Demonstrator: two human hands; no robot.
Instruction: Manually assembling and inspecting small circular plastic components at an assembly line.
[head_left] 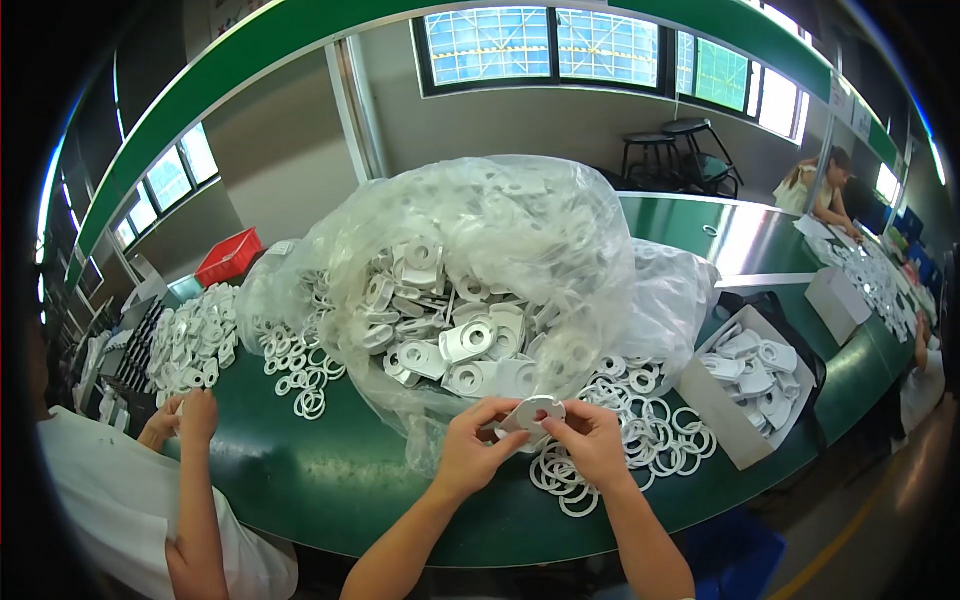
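a green bench (pixel 330 500) carries a big clear plastic bag (pixel 490 200) of white parts (pixel 468 340), with an open box (pixel 720 418) of similar pieces (pixel 752 372) to its right and white rings (pixel 650 432) heaped between them. in front of the bag, the person's left grip (pixel 472 450) and right grip (pixel 595 445) together hold one white holed part (pixel 525 417).

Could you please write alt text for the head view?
A person's left grip and right grip hold a white holed part over a green table, before a clear bag of similar parts. White rings and a box lie to the right.
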